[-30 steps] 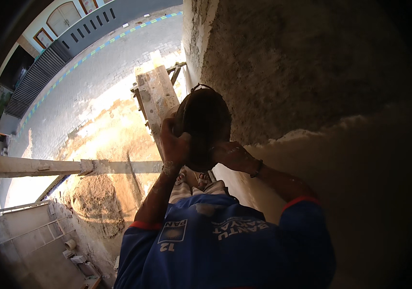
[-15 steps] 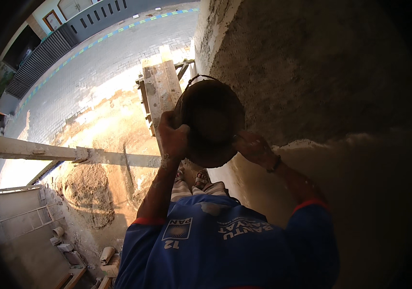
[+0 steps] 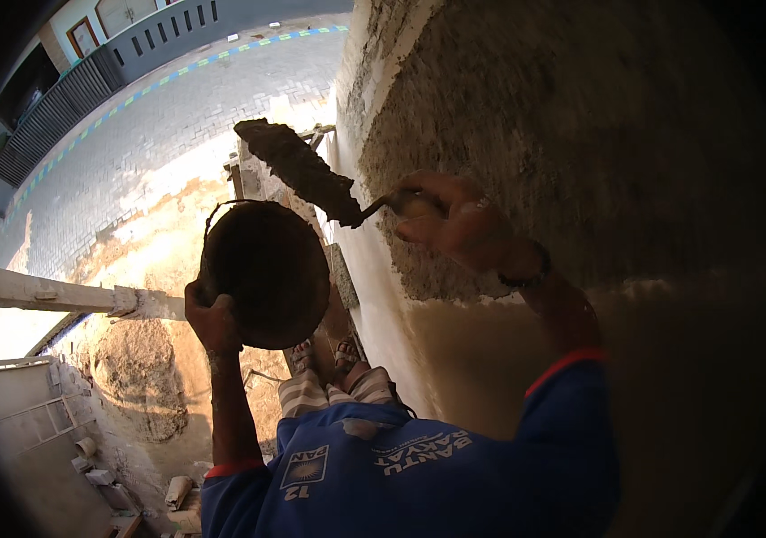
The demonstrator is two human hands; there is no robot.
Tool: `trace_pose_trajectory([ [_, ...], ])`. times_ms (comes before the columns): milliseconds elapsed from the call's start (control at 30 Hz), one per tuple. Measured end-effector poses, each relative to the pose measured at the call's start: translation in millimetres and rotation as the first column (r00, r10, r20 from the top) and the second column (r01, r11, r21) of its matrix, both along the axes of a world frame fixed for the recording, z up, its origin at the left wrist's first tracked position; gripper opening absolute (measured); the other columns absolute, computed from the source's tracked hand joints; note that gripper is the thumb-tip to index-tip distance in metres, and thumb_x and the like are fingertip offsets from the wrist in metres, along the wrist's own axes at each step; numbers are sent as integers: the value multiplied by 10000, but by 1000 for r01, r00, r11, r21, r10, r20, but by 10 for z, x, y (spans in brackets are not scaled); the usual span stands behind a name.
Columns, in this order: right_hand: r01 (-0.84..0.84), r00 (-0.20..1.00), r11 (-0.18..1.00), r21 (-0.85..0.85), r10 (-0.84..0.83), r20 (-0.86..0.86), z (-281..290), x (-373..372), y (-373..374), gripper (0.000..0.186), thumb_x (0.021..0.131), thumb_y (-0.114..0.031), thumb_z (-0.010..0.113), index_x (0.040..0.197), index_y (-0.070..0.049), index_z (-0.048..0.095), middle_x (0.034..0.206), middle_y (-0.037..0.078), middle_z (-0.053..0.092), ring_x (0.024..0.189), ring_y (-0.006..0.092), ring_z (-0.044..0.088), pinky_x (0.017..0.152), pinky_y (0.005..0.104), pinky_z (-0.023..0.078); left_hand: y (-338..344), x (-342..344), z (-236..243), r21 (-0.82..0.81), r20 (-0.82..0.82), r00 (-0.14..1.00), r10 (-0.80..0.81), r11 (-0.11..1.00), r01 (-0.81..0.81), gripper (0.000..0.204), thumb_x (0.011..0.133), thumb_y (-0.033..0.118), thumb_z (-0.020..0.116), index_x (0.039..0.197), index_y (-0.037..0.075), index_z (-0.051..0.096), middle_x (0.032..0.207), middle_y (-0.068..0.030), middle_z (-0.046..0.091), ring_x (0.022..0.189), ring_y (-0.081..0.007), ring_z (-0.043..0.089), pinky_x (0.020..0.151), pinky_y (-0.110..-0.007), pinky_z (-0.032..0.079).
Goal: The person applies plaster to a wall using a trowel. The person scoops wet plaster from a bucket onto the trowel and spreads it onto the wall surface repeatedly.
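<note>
My left hand [image 3: 214, 318] grips the near left rim of a round dark bucket [image 3: 268, 269], thumb over the edge; its inside lies in shadow, so its contents cannot be made out. A thin handle loops at its far side. My right hand [image 3: 454, 224] is closed around the handle of a trowel [image 3: 307, 172], held out beyond the bucket. Dark wet mortar covers its blade, with a ragged edge. To the right, the wall [image 3: 526, 152] has a rough dark coat above and a smoother, lighter face below.
Under my feet [image 3: 344, 350] runs a narrow plank [image 3: 336, 309] beside the wall. A pale wooden beam [image 3: 51, 289] crosses at left. Lower down lie a sand heap [image 3: 136, 377] and blocks [image 3: 107, 480]. A paved street [image 3: 168, 117] and a grey fence [image 3: 163, 45] stand beyond.
The bucket has moved left and nearer in my left hand. My right hand has left the bucket's rim and moved up and right, bringing the mortar-loaded trowel into sight.
</note>
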State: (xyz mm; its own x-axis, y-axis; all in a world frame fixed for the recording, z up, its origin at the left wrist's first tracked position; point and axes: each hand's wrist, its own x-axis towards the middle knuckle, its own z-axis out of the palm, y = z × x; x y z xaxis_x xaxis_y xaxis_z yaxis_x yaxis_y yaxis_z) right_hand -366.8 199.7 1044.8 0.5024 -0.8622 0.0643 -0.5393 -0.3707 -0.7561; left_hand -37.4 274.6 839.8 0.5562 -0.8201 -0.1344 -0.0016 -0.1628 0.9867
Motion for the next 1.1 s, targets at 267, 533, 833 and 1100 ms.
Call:
trace_pose_trajectory([
  [267,705,658,683,-190,-731,-183,-704,-1662,-1205,504,930,-338,589,1316,-24,505,804,32,590,646,120,548,600,309,510,307,23,-355,97,-23,999,41,995,-38,383,651,-54,554,1034,-51,552,901,-83,608,802,-174,581,796,-304,485],
  [533,655,755,747,114,-641,-139,-289,-1905,-156,634,930,-304,618,1415,28,384,836,30,604,637,78,562,537,274,503,313,-317,-407,107,-45,993,-113,987,117,362,628,-63,553,988,-31,547,888,-70,588,804,-169,575,812,-296,480],
  [833,109,986,824,556,-20,-164,-1378,-387,1135,322,836,-247,642,1068,-32,581,823,86,590,651,161,587,572,307,490,214,-794,-113,-40,-45,952,-303,953,301,382,610,25,600,983,-22,532,852,-68,560,770,-177,524,766,-304,468],
  [1100,13,891,1000,-1,-12,-455,-1853,-269,1075,482,807,-155,583,1266,-25,513,1093,228,555,1032,365,574,829,445,525,16,-1002,344,-112,-15,883,-470,878,465,383,601,45,601,974,-28,553,843,-86,585,810,-192,560,785,-316,479],
])
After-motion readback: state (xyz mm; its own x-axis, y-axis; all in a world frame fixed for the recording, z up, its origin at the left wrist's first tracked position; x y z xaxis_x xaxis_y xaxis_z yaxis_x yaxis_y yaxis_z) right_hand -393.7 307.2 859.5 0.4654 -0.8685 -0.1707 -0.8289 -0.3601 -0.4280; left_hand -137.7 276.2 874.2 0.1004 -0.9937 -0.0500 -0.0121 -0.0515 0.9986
